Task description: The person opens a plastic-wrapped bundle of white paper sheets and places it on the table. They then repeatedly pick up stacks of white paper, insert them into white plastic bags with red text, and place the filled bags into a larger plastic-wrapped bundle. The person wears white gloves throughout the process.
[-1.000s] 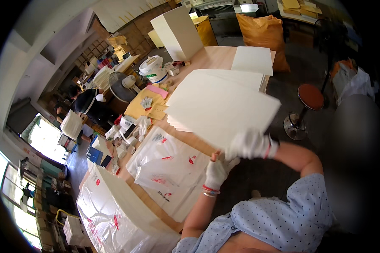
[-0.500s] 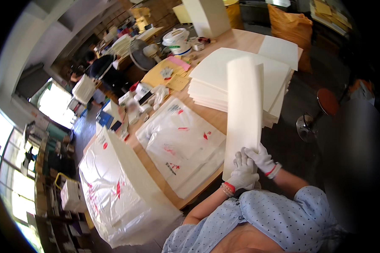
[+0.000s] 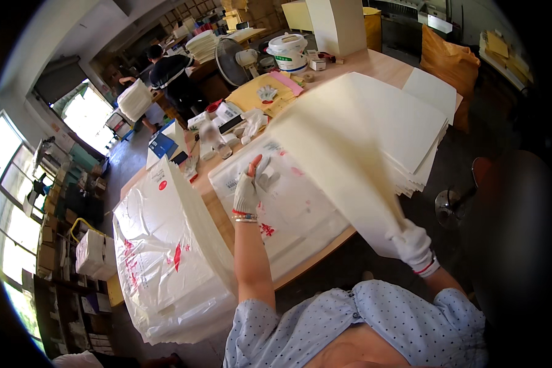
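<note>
A large cream-white sheet (image 3: 343, 165), smeared by motion, slants over the table from near my right side toward the far left. My right hand (image 3: 412, 246), in a white glove, is closed on its near edge. My left hand (image 3: 249, 195), also gloved, is over a flat pile of clear plastic bags (image 3: 316, 230) with red print. Its fingers are apart and partly blurred, with a bare fingertip showing; I see nothing held in it. Whether it touches the top bag I cannot tell. Behind the moving sheet lies a stack of similar white sheets (image 3: 411, 126), partly covered by it.
At the left, a tall bagged bundle (image 3: 156, 239) leans over the table edge. Farther back are a glove (image 3: 267, 92), yellow paper (image 3: 245, 95), a white bucket (image 3: 287, 52) and a fan (image 3: 231, 61). An orange sack (image 3: 451, 67) and a stool (image 3: 451, 205) stand right. Another person (image 3: 172, 73) works beyond.
My left hand has let go of the sheet and moved left over the plastic bags. Held by my right hand, the sheet has gone from upright and curled to spread and tilted leftward.
</note>
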{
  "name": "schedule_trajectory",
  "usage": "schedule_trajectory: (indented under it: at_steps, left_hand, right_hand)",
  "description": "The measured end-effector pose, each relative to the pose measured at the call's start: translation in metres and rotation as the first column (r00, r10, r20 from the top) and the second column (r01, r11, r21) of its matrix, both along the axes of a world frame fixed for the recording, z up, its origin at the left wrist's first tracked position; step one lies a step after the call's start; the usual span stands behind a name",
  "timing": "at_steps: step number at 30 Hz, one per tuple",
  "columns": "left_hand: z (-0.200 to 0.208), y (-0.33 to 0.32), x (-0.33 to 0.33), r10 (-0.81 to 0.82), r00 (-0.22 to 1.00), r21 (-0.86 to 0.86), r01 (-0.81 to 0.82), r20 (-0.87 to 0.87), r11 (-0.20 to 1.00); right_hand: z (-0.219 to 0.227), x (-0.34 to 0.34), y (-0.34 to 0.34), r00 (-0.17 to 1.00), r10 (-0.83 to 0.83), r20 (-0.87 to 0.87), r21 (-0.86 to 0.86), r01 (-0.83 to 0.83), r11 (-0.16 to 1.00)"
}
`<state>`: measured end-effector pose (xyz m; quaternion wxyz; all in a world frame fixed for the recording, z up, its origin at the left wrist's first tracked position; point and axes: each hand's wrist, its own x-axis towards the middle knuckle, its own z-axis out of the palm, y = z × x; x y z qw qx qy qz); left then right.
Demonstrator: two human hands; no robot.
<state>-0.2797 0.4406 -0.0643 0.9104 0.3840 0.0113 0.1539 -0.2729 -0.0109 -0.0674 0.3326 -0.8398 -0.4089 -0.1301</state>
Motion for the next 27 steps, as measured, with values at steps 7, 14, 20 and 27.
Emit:
schedule_trajectory:
  at_steps: [7,14,20,27]
  left_hand:
    - [-0.059,-0.054,0.038,0.337,0.941,0.892,-0.165,0.015,0.422]
    - [-0.041,-0.153,-0.011,0.372,0.927,0.994,0.008,-0.048,0.11]
    - [-0.157,-0.102,-0.037,0.142,0.89,0.779,-0.291,0.433,-0.555]
    - [-0.294,0.073,-0.143,0.897,0.41,0.873,-0.362,-0.167,0.328]
  right_hand:
    - [-0.04,0.031,0.086,0.982,-0.028,-0.185,-0.706,-0.113,0.699]
    - [-0.088,0.11,0.148,0.836,0.065,-0.545,0.046,-0.047,0.998]
    - [-0.154,0.168,0.198,0.785,-0.419,-0.456,-0.502,0.161,0.85]
    - [-0.207,0.187,0.19,0.844,-0.143,-0.517,-0.355,-0.059,0.933]
